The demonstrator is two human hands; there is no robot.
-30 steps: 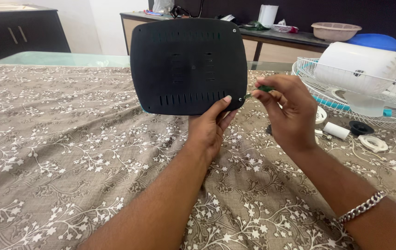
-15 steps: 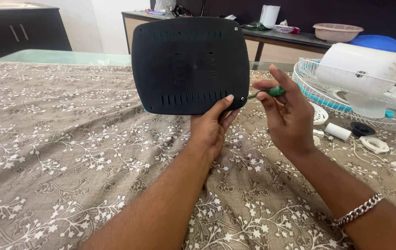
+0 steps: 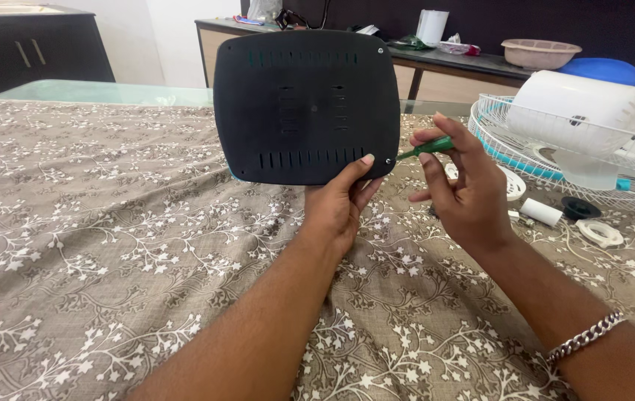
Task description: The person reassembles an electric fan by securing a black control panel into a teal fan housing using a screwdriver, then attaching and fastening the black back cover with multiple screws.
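My left hand (image 3: 336,208) holds a black slotted plastic base cover (image 3: 306,104) upright by its lower edge, thumb on the face near the bottom right corner. My right hand (image 3: 460,182) grips a small green-handled screwdriver (image 3: 425,148) between thumb and fingers. The screwdriver's tip rests at the screw hole in the cover's lower right corner (image 3: 389,160).
A patterned brown cloth (image 3: 109,238) covers the table. At the right lie a white fan grille (image 3: 629,160) with a white motor housing (image 3: 581,104), a white cylinder (image 3: 540,211), a black cap (image 3: 579,206) and a white ring (image 3: 600,232). A side table (image 3: 444,56) stands behind.
My right hand's fingers have shifted around the screwdriver handle, rolling it, while the tip stays at the cover's lower right corner. The cover and my left hand have barely moved.
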